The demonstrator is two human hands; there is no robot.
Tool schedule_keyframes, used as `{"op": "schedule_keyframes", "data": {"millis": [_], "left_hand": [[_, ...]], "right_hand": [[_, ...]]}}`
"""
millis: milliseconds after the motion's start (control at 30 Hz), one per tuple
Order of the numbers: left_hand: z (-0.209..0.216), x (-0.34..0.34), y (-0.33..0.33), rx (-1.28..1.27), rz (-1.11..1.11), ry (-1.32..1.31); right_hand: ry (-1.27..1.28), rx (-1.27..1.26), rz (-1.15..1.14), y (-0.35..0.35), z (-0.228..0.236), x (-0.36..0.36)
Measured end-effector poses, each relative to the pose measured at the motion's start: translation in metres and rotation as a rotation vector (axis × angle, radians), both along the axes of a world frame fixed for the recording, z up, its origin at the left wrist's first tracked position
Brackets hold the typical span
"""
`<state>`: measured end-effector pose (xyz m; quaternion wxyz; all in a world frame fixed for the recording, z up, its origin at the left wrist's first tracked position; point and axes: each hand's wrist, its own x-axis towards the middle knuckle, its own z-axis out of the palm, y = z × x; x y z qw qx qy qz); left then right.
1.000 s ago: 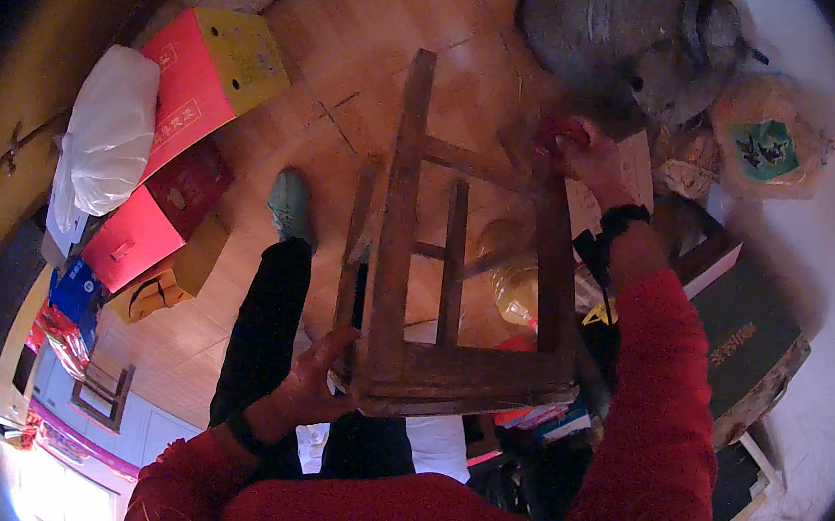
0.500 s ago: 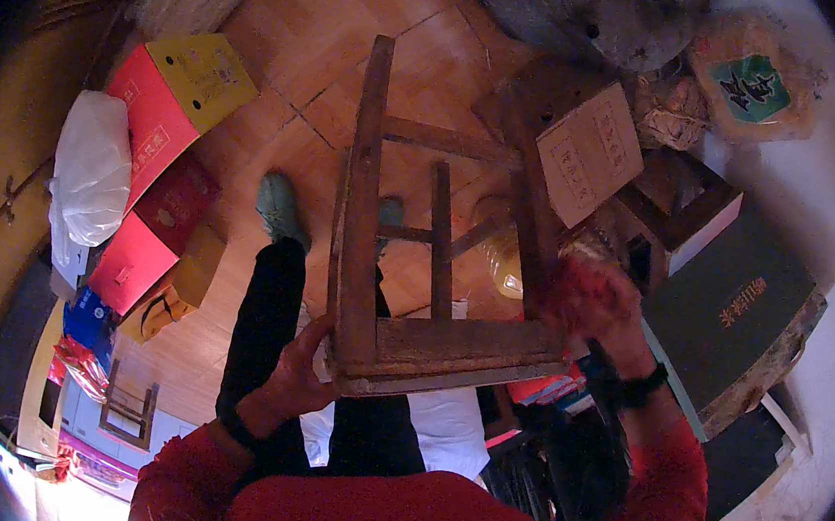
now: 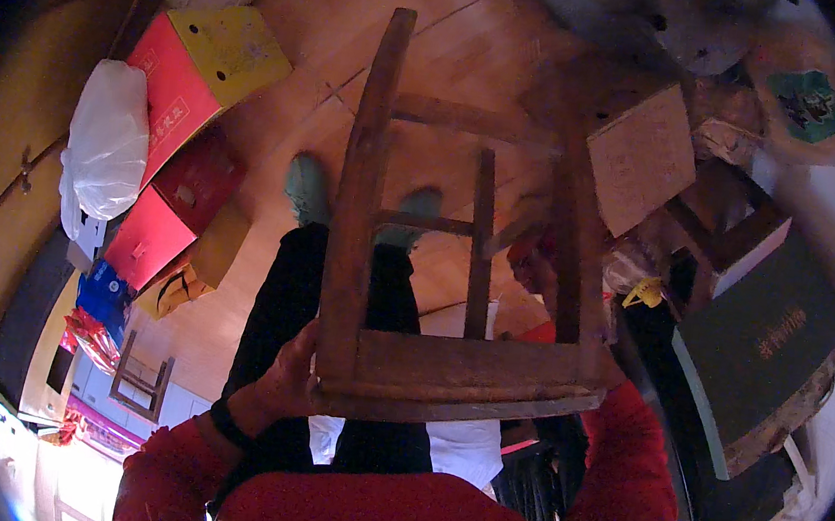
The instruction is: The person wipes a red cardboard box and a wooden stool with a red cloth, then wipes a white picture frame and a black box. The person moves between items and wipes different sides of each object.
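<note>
A brown wooden stool [image 3: 458, 365] is tipped over in front of me, its seat edge toward my body and its legs pointing away. My left hand [image 3: 291, 369] is closed around the seat's left side, beside the near left leg. Reaching in from the right, my right hand [image 3: 530, 263] shows blurred between the stool's legs, partly hidden by the right leg. It seems to be closed on a red cloth, pressed near the inner side of that leg; the fingers are hard to make out.
Red and yellow cartons [image 3: 187, 98] and a white plastic bag [image 3: 107, 145] stand at left. On the right are a tan carton [image 3: 643, 162], a dark green box [image 3: 766, 344] and another wooden stool [image 3: 727, 225]. A smaller stool [image 3: 143, 380] stands at lower left. My feet are on the tiled floor [image 3: 327, 51].
My right hand has moved from the outer side of the stool's right leg to between the legs. The stool sits slightly further right in view; my left hand keeps its hold.
</note>
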<state>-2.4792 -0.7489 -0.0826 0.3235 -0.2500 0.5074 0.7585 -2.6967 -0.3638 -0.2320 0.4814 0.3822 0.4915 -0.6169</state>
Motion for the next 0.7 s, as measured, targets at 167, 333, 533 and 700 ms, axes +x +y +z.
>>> {"op": "schedule_keyframes", "data": {"millis": [167, 333, 533, 700], "left_hand": [[-0.007, 0.01, 0.002, 0.356, 0.309, -0.406], [-0.007, 0.023, -0.002, 0.569, 0.547, -0.659], [-0.008, 0.021, -0.004, 0.589, 0.495, -0.671], [-0.009, 0.017, -0.004, 0.526, 0.45, -0.586]], "right_hand": [[-0.301, -0.064, -0.083, -0.006, -0.014, 0.04], [-0.106, -0.292, 0.491, -0.029, 0.007, 0.052], [0.671, 0.224, 1.071, -0.04, 0.01, 0.057], [0.168, 0.082, 0.984, 0.003, 0.008, 0.093]]}}
